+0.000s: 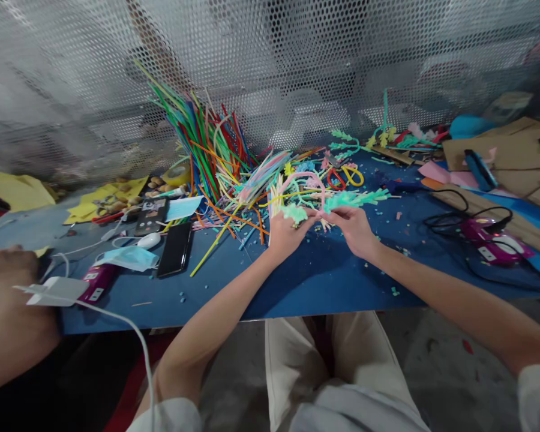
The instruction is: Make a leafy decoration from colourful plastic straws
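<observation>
My left hand (289,235) is closed, with its fingertips pinched at the base of a bent pink pipe cleaner (312,175). A pale green fluffy piece (294,213) shows at the left fingers. My right hand (353,233) is also closed, pinching the same pink pipe cleaner close to the left fingertips. Just beyond the right fingers extends a mint-green pipe-cleaner sprig (357,198) with leaf-like tufts; whether it is joined to the pink one I cannot tell. Behind my hands lie scissors with red and yellow handles (344,176).
Many coloured pipe cleaners (207,144) stand piled against a perforated metal screen (261,66). Left are a black phone (174,249), a blue face mask (128,258) and another person's arm (20,294). Right are a purple power strip (495,241), a black cable (450,223) and cardboard (513,150).
</observation>
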Demonstrator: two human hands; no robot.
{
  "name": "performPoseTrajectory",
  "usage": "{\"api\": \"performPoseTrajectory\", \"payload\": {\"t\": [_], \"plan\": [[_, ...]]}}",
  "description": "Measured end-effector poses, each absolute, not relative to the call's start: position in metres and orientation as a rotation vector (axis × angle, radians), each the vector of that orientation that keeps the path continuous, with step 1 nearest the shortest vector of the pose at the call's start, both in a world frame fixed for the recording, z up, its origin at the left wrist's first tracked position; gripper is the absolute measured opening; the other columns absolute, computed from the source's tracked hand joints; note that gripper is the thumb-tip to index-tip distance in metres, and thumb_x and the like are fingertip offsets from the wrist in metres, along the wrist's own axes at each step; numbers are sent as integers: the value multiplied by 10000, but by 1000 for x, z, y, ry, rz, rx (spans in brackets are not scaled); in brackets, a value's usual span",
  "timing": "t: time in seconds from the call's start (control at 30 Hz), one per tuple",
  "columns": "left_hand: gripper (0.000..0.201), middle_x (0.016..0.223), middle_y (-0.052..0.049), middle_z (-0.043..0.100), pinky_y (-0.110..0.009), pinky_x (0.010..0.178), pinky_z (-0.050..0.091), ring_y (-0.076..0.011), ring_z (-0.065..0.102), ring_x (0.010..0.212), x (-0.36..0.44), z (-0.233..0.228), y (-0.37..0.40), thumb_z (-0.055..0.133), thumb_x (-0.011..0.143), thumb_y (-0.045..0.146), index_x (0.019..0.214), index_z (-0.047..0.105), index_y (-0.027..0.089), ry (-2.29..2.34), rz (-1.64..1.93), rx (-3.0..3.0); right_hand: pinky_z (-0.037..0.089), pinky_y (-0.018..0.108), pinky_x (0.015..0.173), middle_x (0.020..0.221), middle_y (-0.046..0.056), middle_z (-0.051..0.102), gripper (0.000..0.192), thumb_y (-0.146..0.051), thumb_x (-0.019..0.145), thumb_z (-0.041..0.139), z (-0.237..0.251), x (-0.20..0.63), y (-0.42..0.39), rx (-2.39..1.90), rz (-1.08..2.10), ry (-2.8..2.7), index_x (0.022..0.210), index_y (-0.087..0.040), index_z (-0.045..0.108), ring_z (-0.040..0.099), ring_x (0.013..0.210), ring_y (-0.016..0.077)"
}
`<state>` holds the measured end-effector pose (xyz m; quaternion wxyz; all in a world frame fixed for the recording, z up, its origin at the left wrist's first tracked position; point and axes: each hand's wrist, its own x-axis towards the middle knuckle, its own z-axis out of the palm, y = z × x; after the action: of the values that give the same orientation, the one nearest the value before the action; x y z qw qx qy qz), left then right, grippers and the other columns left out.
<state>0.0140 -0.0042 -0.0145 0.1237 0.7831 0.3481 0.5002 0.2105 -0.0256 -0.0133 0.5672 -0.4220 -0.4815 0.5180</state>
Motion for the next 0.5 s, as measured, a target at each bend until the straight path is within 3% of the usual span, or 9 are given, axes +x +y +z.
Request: {"api": "performPoseTrajectory", "payload": {"t": [0.13, 0.3, 0.5], "plan": [[392, 615, -10, 709, -288, 590, 473, -129, 580, 529, 18, -14, -9, 769, 973, 574, 996, 883, 200, 1045, 1294, 1933, 551, 358, 888, 865, 19, 776, 356, -491, 632, 1019, -12, 208, -28, -901, 1333, -1002, 796, -238, 829, 675, 853, 184], [514, 802, -66, 776, -273, 595, 476, -141, 629, 642, 24, -17, -9, 882, 819, 656, 961, 877, 162, 970, 1215, 1537, 573, 333, 810, 816, -12, 751, 390, -503, 585, 1040, -8, 204, -31, -830, 1407, -922, 777, -252, 812, 646, 755, 141], [516, 830, -67, 777, -282, 657, 520, -151, 656, 718, 27, -14, -11, 929, 762, 659, 899, 865, 166, 919, 1206, 1434, 591, 356, 755, 810, -11, 745, 453, -563, 531, 1043, -10, 202, -31, -870, 1339, -913, 743, -271, 768, 647, 733, 158]]}}
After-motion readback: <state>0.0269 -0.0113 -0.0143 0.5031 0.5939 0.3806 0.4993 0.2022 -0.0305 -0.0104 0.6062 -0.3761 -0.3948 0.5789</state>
